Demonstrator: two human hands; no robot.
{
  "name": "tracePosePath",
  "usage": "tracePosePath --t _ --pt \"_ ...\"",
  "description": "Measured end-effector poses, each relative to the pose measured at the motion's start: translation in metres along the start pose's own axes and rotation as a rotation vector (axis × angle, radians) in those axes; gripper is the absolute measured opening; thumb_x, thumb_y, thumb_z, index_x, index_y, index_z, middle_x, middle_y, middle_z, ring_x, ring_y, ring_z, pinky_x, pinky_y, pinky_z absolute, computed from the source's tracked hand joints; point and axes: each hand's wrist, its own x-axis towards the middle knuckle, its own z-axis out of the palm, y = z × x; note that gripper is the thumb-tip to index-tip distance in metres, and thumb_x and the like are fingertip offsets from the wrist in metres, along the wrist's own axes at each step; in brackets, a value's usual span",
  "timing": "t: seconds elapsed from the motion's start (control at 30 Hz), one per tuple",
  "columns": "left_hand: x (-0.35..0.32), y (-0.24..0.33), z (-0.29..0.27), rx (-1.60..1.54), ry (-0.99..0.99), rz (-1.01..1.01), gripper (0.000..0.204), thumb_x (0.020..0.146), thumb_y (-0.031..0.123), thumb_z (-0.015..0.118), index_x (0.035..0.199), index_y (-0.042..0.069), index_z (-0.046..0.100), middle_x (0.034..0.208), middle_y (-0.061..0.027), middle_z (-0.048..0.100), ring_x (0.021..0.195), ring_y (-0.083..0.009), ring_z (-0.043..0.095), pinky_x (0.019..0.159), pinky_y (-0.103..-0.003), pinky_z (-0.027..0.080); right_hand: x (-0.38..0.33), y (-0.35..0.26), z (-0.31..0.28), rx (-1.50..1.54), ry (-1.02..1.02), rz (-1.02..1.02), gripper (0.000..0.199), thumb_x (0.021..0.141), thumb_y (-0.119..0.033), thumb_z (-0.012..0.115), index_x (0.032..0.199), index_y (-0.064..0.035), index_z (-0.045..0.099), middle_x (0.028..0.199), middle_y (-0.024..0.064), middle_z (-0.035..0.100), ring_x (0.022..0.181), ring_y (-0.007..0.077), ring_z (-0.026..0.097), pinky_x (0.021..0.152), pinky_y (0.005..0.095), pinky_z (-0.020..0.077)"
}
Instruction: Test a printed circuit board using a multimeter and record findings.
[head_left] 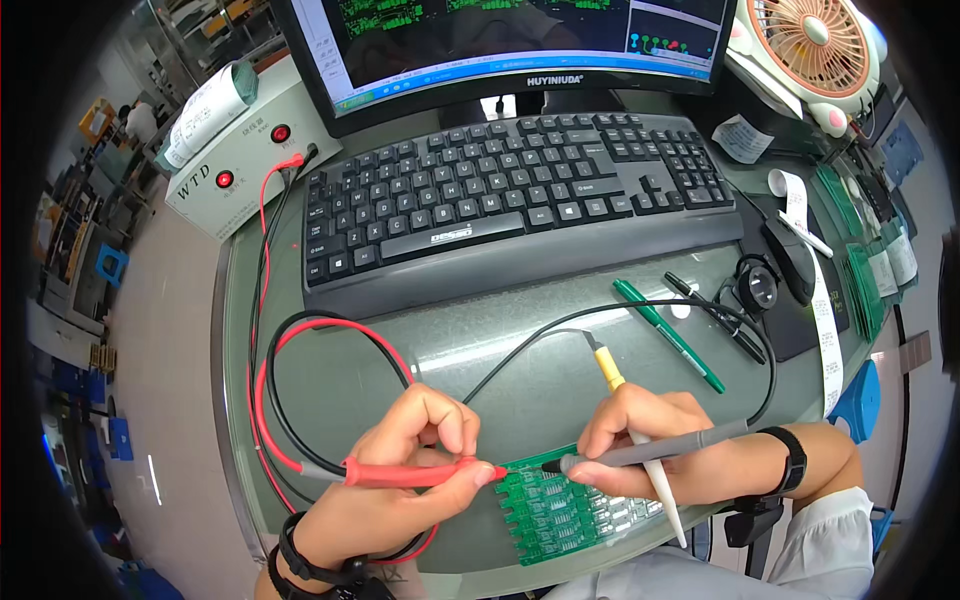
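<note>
Green rectangular circuit-board panel (550, 520) lay lower centre of frame; left hand (405, 440) pinched red plastic probe (390, 474), right hand (650, 415) gripped grey plastic probe (700, 441), white tapered tool (665, 505); panel sliding might have skidded tips.

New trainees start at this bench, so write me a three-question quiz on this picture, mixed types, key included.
1. The left hand holds a probe of which color? A) gray B) red C) green
2. True or false: the green pen lies on the keyboard.
3. Fill in: the gray probe in the right hand points toward the green ____.

Key:
1. B
2. False; the green pen lies on the tabletop, apart from the keyboard.
3. circuit board
</note>
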Motion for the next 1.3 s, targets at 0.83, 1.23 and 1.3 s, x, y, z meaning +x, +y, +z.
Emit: tracePosePath --t 0.83,1.23,1.3 --pt "-0.006 0.012 0.001 -0.135 0.041 0.031 0.028 0.083 0.000 0.060 0.097 0.008 0.037 0.092 -0.0076 0.049 0.074 -0.0099 0.056 0.063 -0.025 0.050 0.004 -0.018 0.002 0.030 -0.029 0.098 0.024 0.083 -0.018 0.070 0.083 -0.0055 0.049 0.071 0.0020 0.056 0.061 0.0085 0.054 0.051 0.0251 0.0414" --pt "0.001 0.003 -0.033 -0.744 0.146 0.149 0.004 0.090 0.013 0.054 0.091 0.012 0.050 0.092 -0.0026 0.054 0.072 -0.0080 0.056 0.054 -0.021 0.045 0.005 -0.040 -0.008 0.084 0.000 0.299 0.025 0.088 -0.021 0.063 0.080 -0.0076 0.043 0.068 -0.0006 0.051 0.059 0.0056 0.051 0.052 0.0213 0.0408" --pt "0.001 0.006 -0.036 -0.806 0.125 0.143 0.003 0.090 0.013 0.053 0.091 0.012 0.051 0.094 -0.0029 0.055 0.071 -0.0075 0.055 0.054 -0.020 0.045 0.007 -0.044 -0.007 0.041 -0.004 0.280 0.026 0.087 -0.021 0.064 0.080 -0.0076 0.043 0.068 -0.0006 0.050 0.059 0.0059 0.050 0.051 0.0216 0.0404"
